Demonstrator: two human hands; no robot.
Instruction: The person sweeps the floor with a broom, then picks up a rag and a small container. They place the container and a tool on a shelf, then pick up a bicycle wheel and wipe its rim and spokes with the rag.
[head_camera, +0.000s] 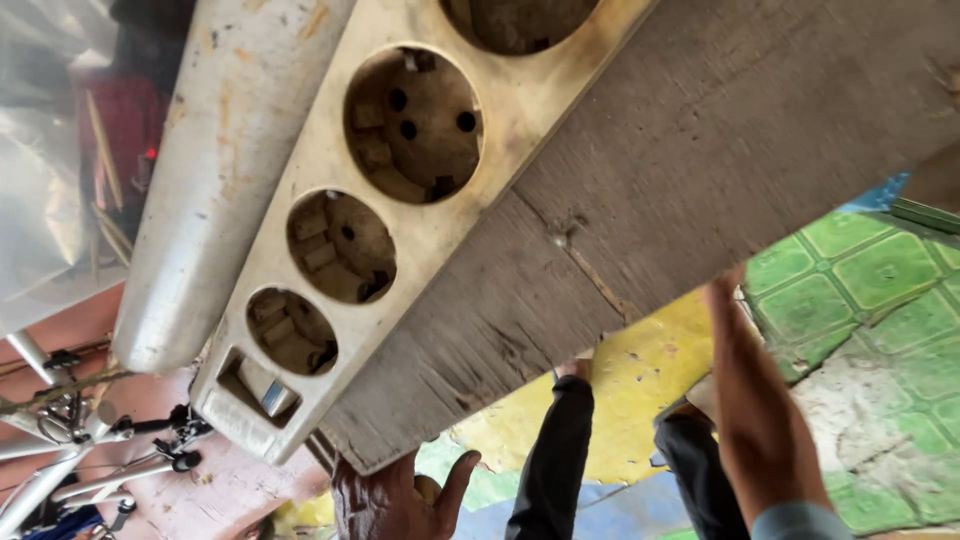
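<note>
Board (640, 190) end rests above left hand (395, 500) fingers (458, 478).

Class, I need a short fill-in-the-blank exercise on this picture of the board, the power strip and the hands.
1. The power strip lies on a grey wooden ____.
2. The left hand supports the board at its lower ____.
3. The right hand reaches up to the board's ____.
4. The floor at right has ____ tiles.

Missing words: board; corner; edge; green

yellowed cream power strip (400, 200); weathered grey wooden board (700, 150); green patterned floor tiles (870, 290); yellow floor patch (640, 400)
</note>
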